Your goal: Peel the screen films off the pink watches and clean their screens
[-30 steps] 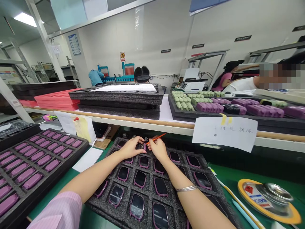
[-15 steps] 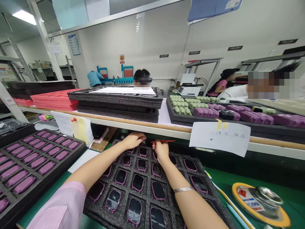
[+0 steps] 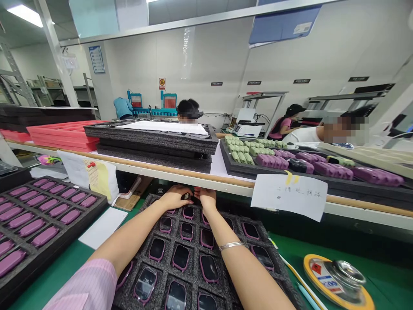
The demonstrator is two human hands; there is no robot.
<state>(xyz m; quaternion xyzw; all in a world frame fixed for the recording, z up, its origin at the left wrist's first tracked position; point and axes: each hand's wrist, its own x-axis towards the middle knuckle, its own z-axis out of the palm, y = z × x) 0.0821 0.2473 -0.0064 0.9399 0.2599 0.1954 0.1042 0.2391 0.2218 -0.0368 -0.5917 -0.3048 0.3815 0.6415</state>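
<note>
My left hand [image 3: 176, 198] reaches over the far edge of a black foam tray [image 3: 174, 232] and is closed on a small black piece with pale markings [image 3: 185, 196]. My right hand [image 3: 206, 199] is closed right beside it, fingertips close to that piece. A bit of a thin orange-red tool [image 3: 196, 190] shows at the right fingertips; the rest of it is hidden by the hand and the shelf edge. In the tray's pockets, below my wrists, lie several purple-framed watch cases with dark screens [image 3: 181, 257], face up.
A second foam tray with purple watch cases [image 3: 45, 235] lies at left, beside white paper [image 3: 102, 228]. A shelf edge [image 3: 193, 176] runs low over my hands, carrying foam stacks [image 3: 155, 148] and a tray of green and purple parts [image 3: 238, 170]. A metal-topped dispenser [image 3: 346, 275] stands at right.
My hands have come closer together, the right one moving left. The small black piece now shows in my left fingers, while less of the orange-red tool is visible. The view has shifted slightly.
</note>
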